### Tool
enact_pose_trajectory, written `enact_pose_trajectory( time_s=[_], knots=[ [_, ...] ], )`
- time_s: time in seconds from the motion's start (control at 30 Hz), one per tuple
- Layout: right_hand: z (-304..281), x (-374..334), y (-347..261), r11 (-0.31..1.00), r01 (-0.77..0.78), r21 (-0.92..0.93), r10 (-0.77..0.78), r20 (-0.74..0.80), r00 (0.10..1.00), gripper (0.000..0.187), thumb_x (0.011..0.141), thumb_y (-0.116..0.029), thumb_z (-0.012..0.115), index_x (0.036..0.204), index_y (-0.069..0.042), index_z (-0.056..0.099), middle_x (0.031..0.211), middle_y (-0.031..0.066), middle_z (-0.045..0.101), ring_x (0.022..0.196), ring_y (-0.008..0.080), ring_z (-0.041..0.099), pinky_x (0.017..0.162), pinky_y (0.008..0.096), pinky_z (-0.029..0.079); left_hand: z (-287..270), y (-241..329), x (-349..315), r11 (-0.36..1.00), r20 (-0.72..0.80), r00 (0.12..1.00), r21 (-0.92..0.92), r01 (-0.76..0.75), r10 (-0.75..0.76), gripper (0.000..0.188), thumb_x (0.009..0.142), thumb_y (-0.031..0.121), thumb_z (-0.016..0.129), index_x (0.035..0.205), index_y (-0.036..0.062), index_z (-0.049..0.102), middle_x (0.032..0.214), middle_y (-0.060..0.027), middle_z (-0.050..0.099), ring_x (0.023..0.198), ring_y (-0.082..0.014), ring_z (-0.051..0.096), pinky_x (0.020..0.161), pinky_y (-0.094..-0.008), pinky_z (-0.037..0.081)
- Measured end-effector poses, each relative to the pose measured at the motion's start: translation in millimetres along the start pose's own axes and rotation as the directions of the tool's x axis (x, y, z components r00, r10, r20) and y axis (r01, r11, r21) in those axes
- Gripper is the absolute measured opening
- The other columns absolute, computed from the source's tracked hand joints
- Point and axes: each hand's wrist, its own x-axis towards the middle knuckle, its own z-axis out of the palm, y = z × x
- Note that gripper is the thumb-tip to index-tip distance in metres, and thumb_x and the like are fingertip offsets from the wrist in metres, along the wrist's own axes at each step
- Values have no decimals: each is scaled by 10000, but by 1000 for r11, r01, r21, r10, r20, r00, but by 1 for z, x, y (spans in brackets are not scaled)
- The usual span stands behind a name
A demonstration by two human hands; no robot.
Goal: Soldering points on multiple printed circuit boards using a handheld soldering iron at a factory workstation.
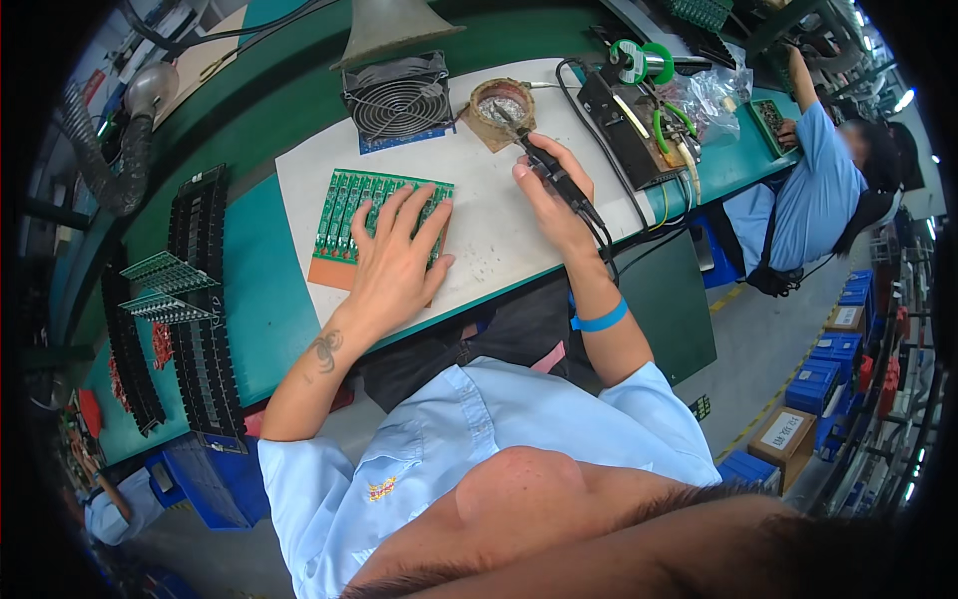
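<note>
l hand lies w/ fingers apart on green pcb panel, atop white sheet; r hand has fingers clamped on soldering iron, tip at round tin. prob. mid-job; details too small, can't tell what's done vs left.

Fan behind the circuit board

- Site is presenting as an electronics workshop.
- Circuit boards are lying on a green bench.
- Co-worker in light blue is sitting right.
- Blue bins are lining the right-hand aisle.
</note>
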Motion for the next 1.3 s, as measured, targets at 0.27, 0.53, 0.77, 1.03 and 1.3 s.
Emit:
enact_pose_trajectory(
  time_s=[0.27,0.53,0.77,1.03,1.3],
  knots=[
    [-4,-6,-1,980,191,-56,-183,117,976,395,848,-21,810,1236,-17,736,963,86,758,812,162,674,765,265,539,3,14,-10,991,-70,997,124,51,-42,692,839,118,737,1503,91,543,1622,-165,440,1481,-358,400,1189,-636,206],
    [-5,-4,-4,952,291,-99,-258,257,931,356,811,-4,822,1163,3,763,899,94,750,740,178,638,717,284,514,-27,2,-52,966,-56,976,139,216,-210,690,869,129,748,1522,91,531,1648,-159,409,1498,-362,384,1193,-636,205],
    [-4,-1,-4,942,326,-81,-293,274,916,355,804,3,817,1155,7,764,899,93,745,730,178,618,692,290,492,-49,-26,-74,926,-52,946,192,324,-320,724,869,197,792,1534,93,523,1651,-157,404,1489,-362,394,1209,-590,227],
    [-2,-2,-3,944,324,-68,-287,319,903,367,802,21,794,1168,12,759,925,107,739,736,190,607,698,291,487,-63,-90,-19,947,-106,954,-189,259,-282,621,949,305,763,1487,61,570,1460,-138,619,1311,-316,573,1134,-447,383],
    [-8,-34,-21,979,204,9,-190,409,892,353,841,-10,766,1192,22,744,962,138,720,791,215,588,748,314,486,-21,-139,-3,912,-381,829,-184,366,-410,420,1034,322,671,1368,65,676,1348,-103,707,1222,-281,636,1088,-442,430]
  ],
)
